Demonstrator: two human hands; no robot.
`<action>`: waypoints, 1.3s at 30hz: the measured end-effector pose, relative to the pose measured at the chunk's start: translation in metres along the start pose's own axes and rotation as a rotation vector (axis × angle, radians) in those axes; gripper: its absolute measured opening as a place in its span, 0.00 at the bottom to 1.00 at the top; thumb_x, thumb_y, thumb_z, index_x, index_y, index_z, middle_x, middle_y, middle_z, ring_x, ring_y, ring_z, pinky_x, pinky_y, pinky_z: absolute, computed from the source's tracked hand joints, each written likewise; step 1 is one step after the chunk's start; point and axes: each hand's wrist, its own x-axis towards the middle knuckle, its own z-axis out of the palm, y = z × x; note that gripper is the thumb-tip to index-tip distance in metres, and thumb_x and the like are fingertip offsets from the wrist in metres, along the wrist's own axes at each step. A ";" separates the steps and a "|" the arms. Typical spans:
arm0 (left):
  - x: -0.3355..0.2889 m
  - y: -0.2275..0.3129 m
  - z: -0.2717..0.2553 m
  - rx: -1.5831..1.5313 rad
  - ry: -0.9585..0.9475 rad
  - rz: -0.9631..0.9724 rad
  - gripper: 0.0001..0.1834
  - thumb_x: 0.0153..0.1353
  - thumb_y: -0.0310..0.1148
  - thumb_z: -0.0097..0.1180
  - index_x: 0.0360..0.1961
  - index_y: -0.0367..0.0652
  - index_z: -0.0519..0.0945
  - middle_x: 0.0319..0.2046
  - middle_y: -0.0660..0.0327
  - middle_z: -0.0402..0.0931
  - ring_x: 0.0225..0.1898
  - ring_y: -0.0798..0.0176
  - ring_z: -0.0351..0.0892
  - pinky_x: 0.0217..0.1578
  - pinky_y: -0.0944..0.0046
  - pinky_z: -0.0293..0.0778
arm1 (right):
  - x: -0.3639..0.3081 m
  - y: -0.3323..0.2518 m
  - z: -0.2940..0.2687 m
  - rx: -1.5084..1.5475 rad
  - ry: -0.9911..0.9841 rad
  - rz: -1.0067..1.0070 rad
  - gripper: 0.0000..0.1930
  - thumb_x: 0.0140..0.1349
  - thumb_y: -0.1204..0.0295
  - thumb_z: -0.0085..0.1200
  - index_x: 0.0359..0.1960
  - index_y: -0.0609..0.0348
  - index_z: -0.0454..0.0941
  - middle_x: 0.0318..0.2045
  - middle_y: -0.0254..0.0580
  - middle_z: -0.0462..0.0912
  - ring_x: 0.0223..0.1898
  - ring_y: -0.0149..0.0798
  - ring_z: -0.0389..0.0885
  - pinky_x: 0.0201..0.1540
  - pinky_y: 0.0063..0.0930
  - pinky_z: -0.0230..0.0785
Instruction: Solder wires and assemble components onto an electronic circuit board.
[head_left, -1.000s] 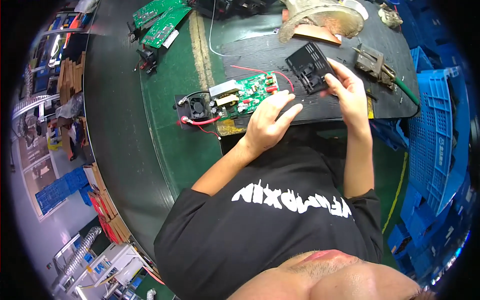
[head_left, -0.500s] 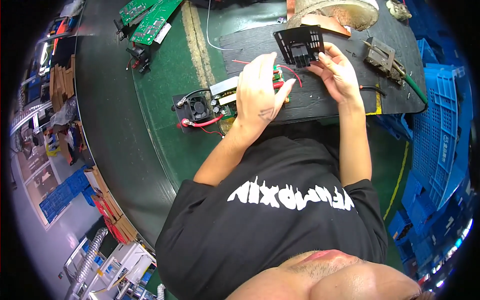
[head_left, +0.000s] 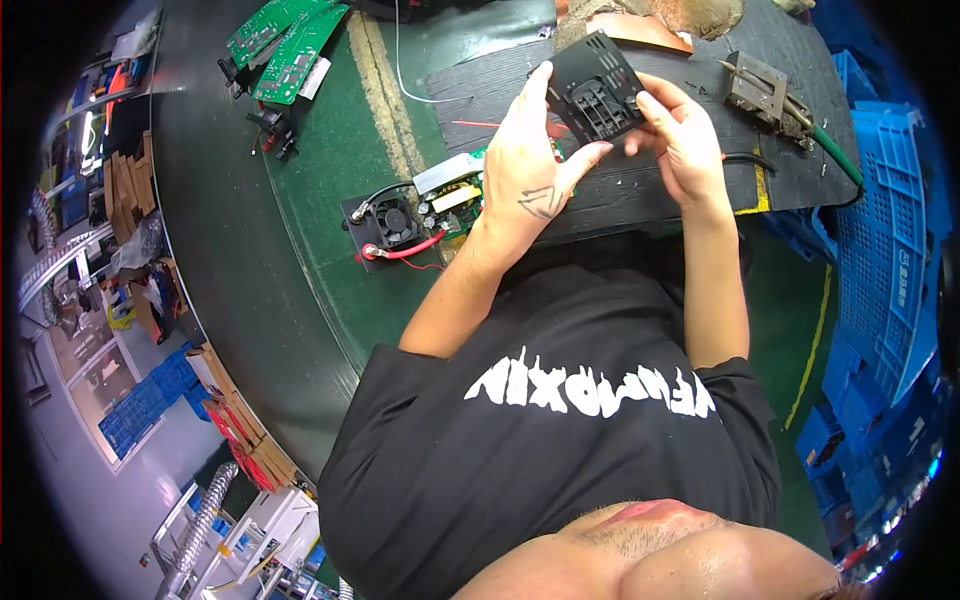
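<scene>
Likely light and stiff, the black slotted rectangular plastic panel (head_left: 597,90) suits the edge grip of left hand (head_left: 522,165) and right hand (head_left: 688,150).

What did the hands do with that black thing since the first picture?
The left hand moved up from the right end of the circuit board to the left edge of the black panel. The panel shifted left, toward that hand. Nothing was let go: the right hand has the panel's right side, as before. The board and its fan stayed put.
</scene>
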 end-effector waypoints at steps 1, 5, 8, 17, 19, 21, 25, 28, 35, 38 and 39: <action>-0.001 -0.002 -0.003 0.004 -0.001 0.002 0.47 0.49 0.38 0.78 0.67 0.34 0.67 0.43 0.52 0.80 0.34 0.59 0.82 0.36 0.61 0.79 | 0.001 -0.005 0.002 -0.129 0.036 -0.043 0.16 0.72 0.73 0.54 0.59 0.65 0.77 0.44 0.39 0.86 0.33 0.30 0.83 0.37 0.22 0.76; -0.005 -0.017 -0.006 0.264 -0.055 0.121 0.40 0.52 0.38 0.74 0.63 0.33 0.71 0.44 0.49 0.79 0.39 0.50 0.82 0.43 0.57 0.78 | 0.014 -0.017 0.018 -0.848 0.106 -0.587 0.15 0.66 0.74 0.62 0.54 0.56 0.84 0.43 0.32 0.87 0.33 0.25 0.79 0.38 0.18 0.72; -0.004 -0.021 -0.005 0.345 -0.027 0.203 0.30 0.55 0.34 0.70 0.59 0.38 0.76 0.45 0.48 0.80 0.43 0.47 0.81 0.47 0.55 0.77 | 0.035 0.000 0.012 -1.075 0.082 -0.737 0.16 0.65 0.75 0.62 0.55 0.56 0.84 0.39 0.30 0.87 0.32 0.24 0.77 0.39 0.18 0.72; -0.005 -0.023 -0.013 0.476 -0.034 0.275 0.24 0.52 0.34 0.71 0.50 0.36 0.81 0.44 0.50 0.78 0.44 0.48 0.79 0.46 0.53 0.74 | 0.050 0.009 0.006 -0.708 0.017 -0.253 0.16 0.66 0.71 0.63 0.55 0.55 0.83 0.41 0.31 0.87 0.39 0.21 0.83 0.40 0.19 0.78; -0.004 -0.021 -0.017 0.482 -0.050 0.298 0.23 0.52 0.33 0.70 0.49 0.38 0.82 0.44 0.51 0.79 0.45 0.47 0.79 0.47 0.52 0.74 | 0.045 0.011 0.006 -0.690 0.062 -0.294 0.17 0.66 0.71 0.64 0.56 0.55 0.82 0.41 0.33 0.87 0.40 0.23 0.83 0.41 0.20 0.78; -0.006 -0.018 -0.030 0.494 -0.037 0.294 0.22 0.52 0.33 0.70 0.49 0.38 0.82 0.45 0.51 0.80 0.45 0.47 0.79 0.48 0.52 0.74 | 0.032 0.005 0.010 -0.671 0.092 -0.338 0.18 0.65 0.70 0.64 0.56 0.56 0.82 0.42 0.35 0.87 0.41 0.24 0.83 0.41 0.20 0.77; -0.011 -0.017 -0.079 0.509 -0.045 0.222 0.17 0.55 0.32 0.67 0.46 0.40 0.84 0.42 0.52 0.83 0.45 0.48 0.80 0.50 0.53 0.75 | -0.034 -0.034 0.006 -1.086 0.359 -0.560 0.14 0.65 0.73 0.63 0.51 0.61 0.84 0.43 0.38 0.87 0.42 0.27 0.83 0.48 0.21 0.74; 0.008 -0.019 -0.113 0.647 -0.049 0.233 0.12 0.57 0.28 0.65 0.43 0.41 0.84 0.40 0.53 0.84 0.43 0.49 0.82 0.48 0.54 0.77 | -0.078 -0.056 -0.049 -0.821 0.578 -0.466 0.10 0.71 0.73 0.57 0.48 0.63 0.86 0.34 0.29 0.83 0.32 0.19 0.75 0.35 0.13 0.67; 0.064 -0.059 -0.121 0.899 -0.375 0.706 0.12 0.53 0.25 0.58 0.40 0.44 0.83 0.38 0.59 0.82 0.46 0.55 0.80 0.60 0.54 0.71 | -0.107 -0.089 -0.213 -0.075 0.485 -0.143 0.26 0.76 0.54 0.47 0.60 0.66 0.74 0.41 0.40 0.84 0.29 0.21 0.74 0.21 0.10 0.58; 0.073 -0.083 -0.132 1.135 -0.471 0.656 0.08 0.54 0.26 0.56 0.36 0.45 0.81 0.33 0.61 0.80 0.48 0.57 0.79 0.66 0.53 0.65 | -0.093 -0.084 -0.231 0.100 0.450 -0.094 0.30 0.76 0.51 0.47 0.65 0.67 0.68 0.48 0.47 0.83 0.34 0.26 0.76 0.22 0.12 0.60; 0.079 -0.084 -0.134 1.125 -0.486 0.692 0.06 0.53 0.26 0.56 0.32 0.46 0.80 0.28 0.61 0.79 0.43 0.56 0.81 0.65 0.53 0.67 | -0.089 -0.085 -0.238 0.155 0.461 -0.106 0.31 0.75 0.51 0.47 0.66 0.67 0.67 0.48 0.48 0.82 0.34 0.28 0.75 0.22 0.13 0.60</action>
